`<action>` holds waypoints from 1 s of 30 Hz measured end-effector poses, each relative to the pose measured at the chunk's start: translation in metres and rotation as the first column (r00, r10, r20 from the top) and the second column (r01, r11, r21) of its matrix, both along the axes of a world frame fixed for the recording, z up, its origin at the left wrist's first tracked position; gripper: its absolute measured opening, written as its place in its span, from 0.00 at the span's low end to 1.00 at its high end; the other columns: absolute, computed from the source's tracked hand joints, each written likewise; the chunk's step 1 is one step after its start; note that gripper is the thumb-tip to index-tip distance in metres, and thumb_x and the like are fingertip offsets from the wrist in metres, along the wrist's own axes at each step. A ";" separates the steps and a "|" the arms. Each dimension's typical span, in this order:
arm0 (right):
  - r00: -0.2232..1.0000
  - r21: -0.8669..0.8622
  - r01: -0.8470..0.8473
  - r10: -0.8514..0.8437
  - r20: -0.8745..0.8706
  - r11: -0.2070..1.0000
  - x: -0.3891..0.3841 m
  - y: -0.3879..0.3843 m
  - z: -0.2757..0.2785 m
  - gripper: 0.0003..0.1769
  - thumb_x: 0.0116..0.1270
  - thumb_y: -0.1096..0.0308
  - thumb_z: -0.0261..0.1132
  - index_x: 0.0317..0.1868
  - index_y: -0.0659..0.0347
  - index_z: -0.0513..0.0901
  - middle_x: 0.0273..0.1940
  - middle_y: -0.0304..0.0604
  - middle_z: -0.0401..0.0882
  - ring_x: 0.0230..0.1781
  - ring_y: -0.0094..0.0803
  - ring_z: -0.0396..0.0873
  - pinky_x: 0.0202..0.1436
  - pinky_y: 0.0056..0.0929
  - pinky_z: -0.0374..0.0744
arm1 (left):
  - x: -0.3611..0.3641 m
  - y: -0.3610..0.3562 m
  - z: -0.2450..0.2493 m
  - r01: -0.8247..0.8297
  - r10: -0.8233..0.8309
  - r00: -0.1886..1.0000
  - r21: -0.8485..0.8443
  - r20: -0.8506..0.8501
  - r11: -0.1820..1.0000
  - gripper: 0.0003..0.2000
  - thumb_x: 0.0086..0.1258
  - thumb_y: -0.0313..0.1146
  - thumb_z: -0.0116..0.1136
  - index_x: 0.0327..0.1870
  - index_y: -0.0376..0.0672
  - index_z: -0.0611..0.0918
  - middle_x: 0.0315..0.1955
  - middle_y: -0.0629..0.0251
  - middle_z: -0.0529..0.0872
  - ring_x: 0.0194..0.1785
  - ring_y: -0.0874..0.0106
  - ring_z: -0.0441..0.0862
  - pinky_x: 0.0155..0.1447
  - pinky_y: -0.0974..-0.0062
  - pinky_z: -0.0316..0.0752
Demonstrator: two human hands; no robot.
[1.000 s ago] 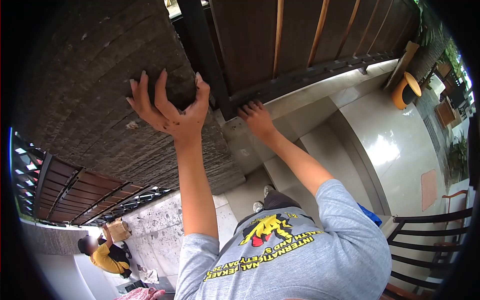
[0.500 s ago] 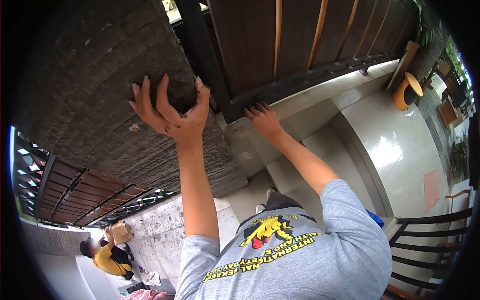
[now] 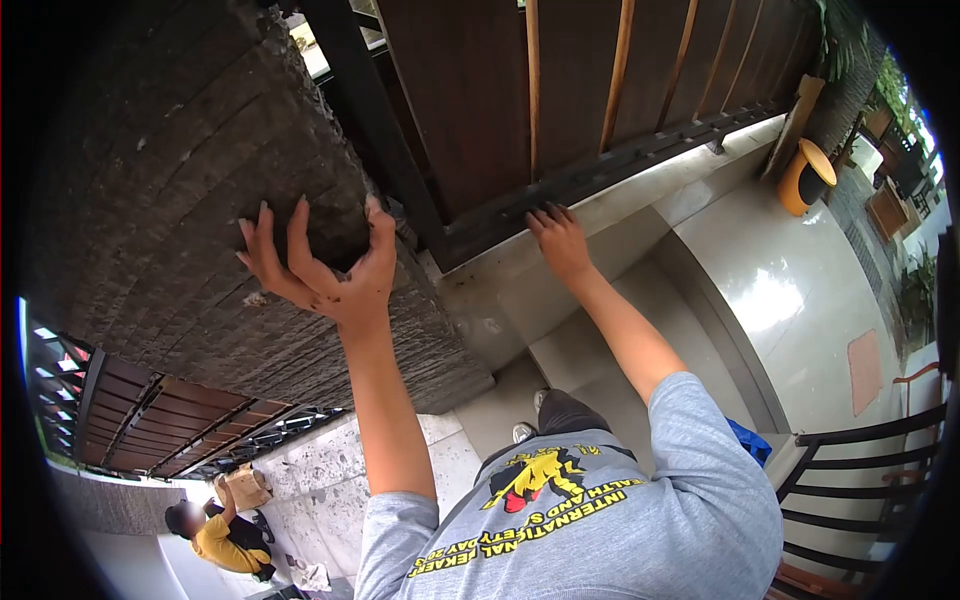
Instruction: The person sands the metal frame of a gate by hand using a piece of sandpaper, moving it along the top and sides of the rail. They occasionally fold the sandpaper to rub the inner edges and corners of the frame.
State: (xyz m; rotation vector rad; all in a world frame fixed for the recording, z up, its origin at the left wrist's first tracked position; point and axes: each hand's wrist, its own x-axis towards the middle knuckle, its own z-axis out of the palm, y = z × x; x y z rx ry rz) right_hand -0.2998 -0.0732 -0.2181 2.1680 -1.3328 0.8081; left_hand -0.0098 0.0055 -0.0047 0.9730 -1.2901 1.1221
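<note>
My left hand [image 3: 335, 275] is at the dark stone-clad pillar [image 3: 170, 190], its fingers spread and curved and its thumb near the pillar's rough edge. Dark smudges mark the back of this hand, and nothing shows between its fingers. To the right, my right hand [image 3: 562, 240] has its fingers curled over the lower rail of the dark metal gate frame [image 3: 470, 232]; the fingertips are partly hidden against it. Brown panels [image 3: 455, 90] with lighter strips fill the frame.
A pale ledge [image 3: 640, 207] runs under the gate above tiled steps [image 3: 630, 325]. An orange bin [image 3: 803, 182] stands at the right, a black slatted metal chair or railing [image 3: 870, 455] at lower right. A person in yellow [image 3: 228, 540] sits at lower left beside a cardboard box [image 3: 250, 486].
My right hand has shifted right along the lower rail, away from the frame's corner. My left hand stays spread at the pillar, slightly lower in view; the camera view has shifted too.
</note>
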 end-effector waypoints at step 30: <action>0.997 -0.018 0.061 -0.060 0.050 0.998 -0.122 -0.040 -0.016 0.18 0.67 0.68 0.63 0.57 0.52 0.85 0.58 0.46 0.85 0.67 0.43 0.78 0.77 0.51 0.67 | -0.004 -0.002 -0.002 -0.070 0.070 0.998 -0.008 -0.006 0.997 0.31 0.63 0.44 0.76 0.59 0.32 0.75 0.66 0.51 0.68 0.76 0.47 0.65 0.76 0.42 0.67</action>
